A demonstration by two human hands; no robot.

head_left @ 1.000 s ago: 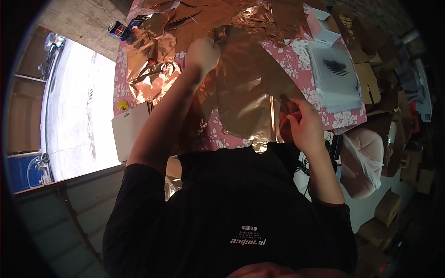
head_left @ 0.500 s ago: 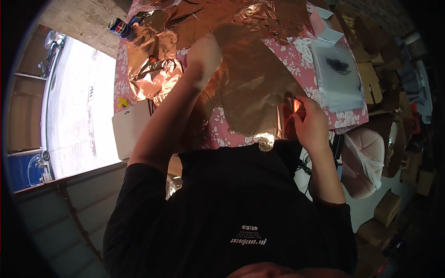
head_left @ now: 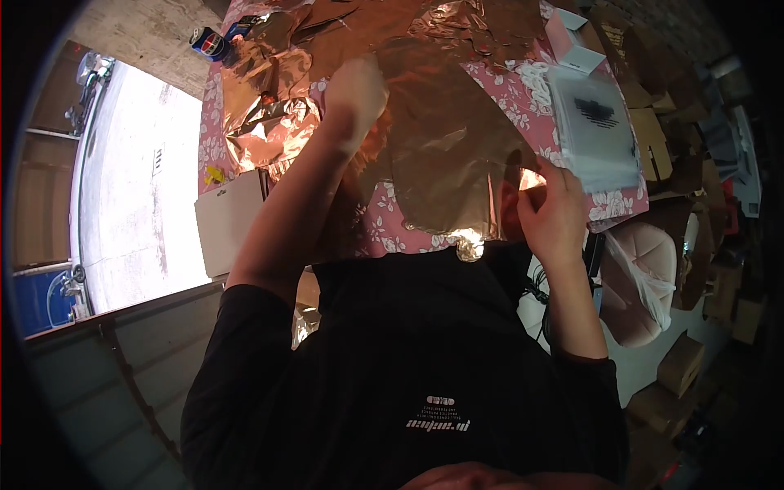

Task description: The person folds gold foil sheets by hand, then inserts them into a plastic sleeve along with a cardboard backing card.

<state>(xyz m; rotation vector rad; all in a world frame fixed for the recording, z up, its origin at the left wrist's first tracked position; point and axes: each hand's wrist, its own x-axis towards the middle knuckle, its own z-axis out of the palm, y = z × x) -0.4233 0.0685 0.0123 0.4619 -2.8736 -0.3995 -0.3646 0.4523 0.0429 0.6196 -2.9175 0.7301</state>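
A large copper-coloured foil sheet (head_left: 445,139) lies over a pink floral tablecloth (head_left: 384,220), its near edge hanging close to my black shirt. My right hand (head_left: 555,208) pinches the sheet's right edge, where the foil bends and shines. On the sheet's left side my left hand (head_left: 357,90) is closed, its fingertips turned away from view; whether foil is between them cannot be seen. More crumpled foil (head_left: 273,135) lies left of my left forearm.
A blue can (head_left: 208,43) stands at the back left, a cardboard piece (head_left: 231,224) at the left edge. To the right are a white box (head_left: 575,41), clear plastic bags (head_left: 594,122), a cushioned stool (head_left: 641,282) and cardboard boxes (head_left: 682,363).
My right hand has moved slightly right, and the foil's right edge has shifted with it. My left hand has moved slightly left and up.
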